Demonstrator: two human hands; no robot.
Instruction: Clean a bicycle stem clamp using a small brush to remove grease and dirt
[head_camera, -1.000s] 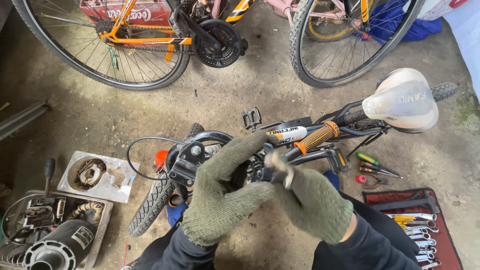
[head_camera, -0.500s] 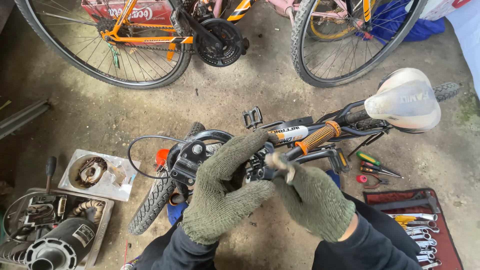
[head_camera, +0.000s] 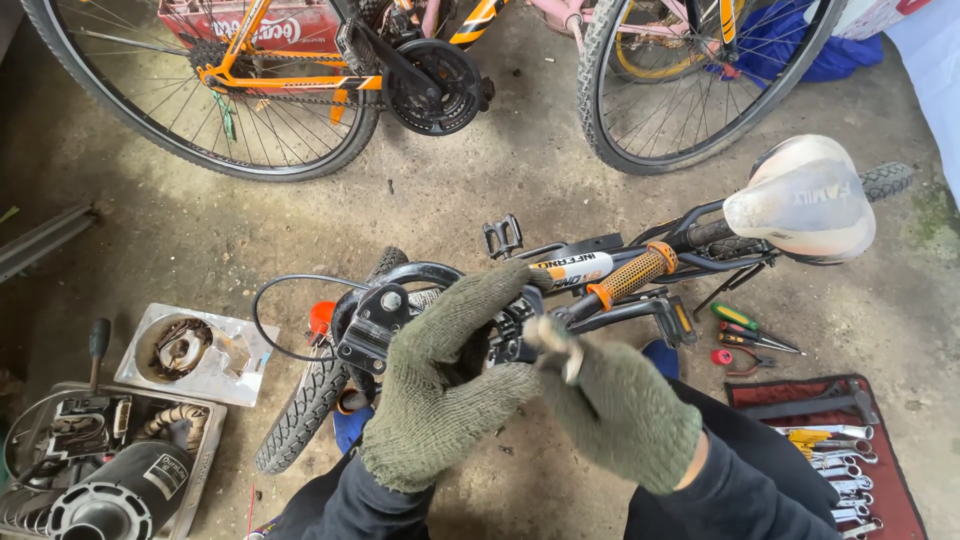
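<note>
A small black bike with an orange grip lies on its side on the concrete in front of me. My left hand, in a green knit glove, lies over its black crank wheel, fingers on top and thumb curled beneath. My right hand, also gloved, pinches a small silver tool right beside the left fingertips at the crank. What the tool's tip touches is hidden by the gloves.
A white saddle juts out at right. Screwdrivers and pliers lie by a red tool roll of spanners. Trays of parts and a black motor sit at left. Two standing bikes' wheels cross the back.
Both hands stay at the crank. My right hand with the silver tool has shifted slightly; the left hand keeps its hold.
</note>
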